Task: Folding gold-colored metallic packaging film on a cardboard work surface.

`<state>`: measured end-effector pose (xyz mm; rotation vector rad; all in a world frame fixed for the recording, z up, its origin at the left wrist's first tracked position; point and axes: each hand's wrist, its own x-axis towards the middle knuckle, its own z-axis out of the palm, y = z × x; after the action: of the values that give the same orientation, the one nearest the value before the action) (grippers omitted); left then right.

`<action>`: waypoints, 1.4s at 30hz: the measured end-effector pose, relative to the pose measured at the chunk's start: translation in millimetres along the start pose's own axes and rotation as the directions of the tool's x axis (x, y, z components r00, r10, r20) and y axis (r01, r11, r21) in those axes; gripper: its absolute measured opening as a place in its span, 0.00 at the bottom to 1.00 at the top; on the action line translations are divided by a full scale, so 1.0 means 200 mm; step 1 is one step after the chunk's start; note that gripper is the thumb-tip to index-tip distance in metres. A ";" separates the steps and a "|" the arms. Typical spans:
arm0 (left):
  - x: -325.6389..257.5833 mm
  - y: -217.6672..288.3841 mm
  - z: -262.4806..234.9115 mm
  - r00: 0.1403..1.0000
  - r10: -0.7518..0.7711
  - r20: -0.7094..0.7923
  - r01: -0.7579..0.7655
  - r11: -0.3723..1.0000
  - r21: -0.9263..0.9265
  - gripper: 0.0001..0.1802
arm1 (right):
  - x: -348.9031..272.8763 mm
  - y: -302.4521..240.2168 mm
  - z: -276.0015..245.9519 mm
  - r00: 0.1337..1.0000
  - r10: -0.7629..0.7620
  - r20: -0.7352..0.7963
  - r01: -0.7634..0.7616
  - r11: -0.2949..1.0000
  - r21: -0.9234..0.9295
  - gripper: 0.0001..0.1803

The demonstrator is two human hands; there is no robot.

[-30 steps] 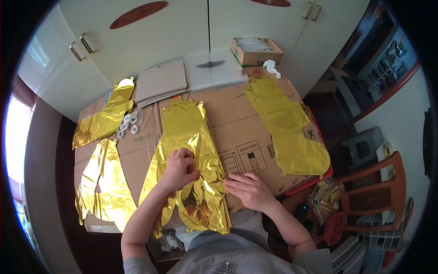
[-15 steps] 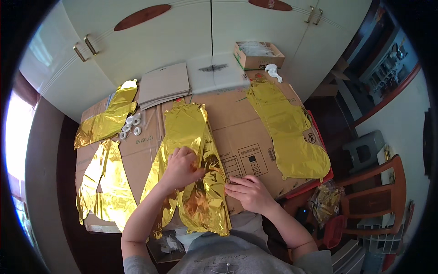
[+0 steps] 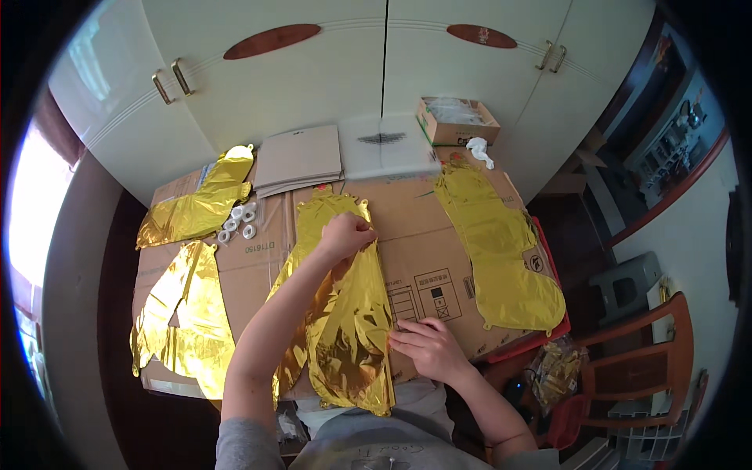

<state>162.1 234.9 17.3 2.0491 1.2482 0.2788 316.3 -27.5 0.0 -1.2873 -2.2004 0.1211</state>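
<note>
Carton (image 3: 473, 136) holds plastic (image 3: 456, 111); left hand (image 3: 346, 236) pinches foil (image 3: 348, 305), right hand (image 3: 432, 351) touches it, grip unclear.

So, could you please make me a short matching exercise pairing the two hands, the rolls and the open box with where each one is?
Column one:
1. left hand
2. right hand
3. rolls
4. open box

Column two:
A. at the back, near the cabinet
B. at the lower right edge of the middle foil
C. clustered on the cardboard, left of the middle foil
D. at the upper part of the middle foil

Right pairs: 1-D, 2-B, 3-C, 4-A
</note>
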 end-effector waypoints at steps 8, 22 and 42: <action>0.03 -0.01 0.06 0.977 0.075 -0.200 -0.018 0.962 0.272 0.12 | -0.01 0.00 0.00 0.999 0.006 0.046 -0.005 1.000 -0.018 0.13; -0.10 -0.03 -0.01 0.991 0.073 -0.110 -0.052 0.980 0.190 0.18 | -0.03 0.01 0.01 0.997 0.019 0.069 -0.019 1.000 0.002 0.14; -0.19 -0.08 0.04 0.922 0.308 -0.233 -0.179 0.876 0.447 0.11 | 0.00 0.00 -0.01 1.000 0.009 0.027 -0.009 1.000 -0.004 0.13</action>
<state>135.7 203.9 6.9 2.6260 1.3061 0.4904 316.3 -27.8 1.1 -1.3053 -2.2187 0.1389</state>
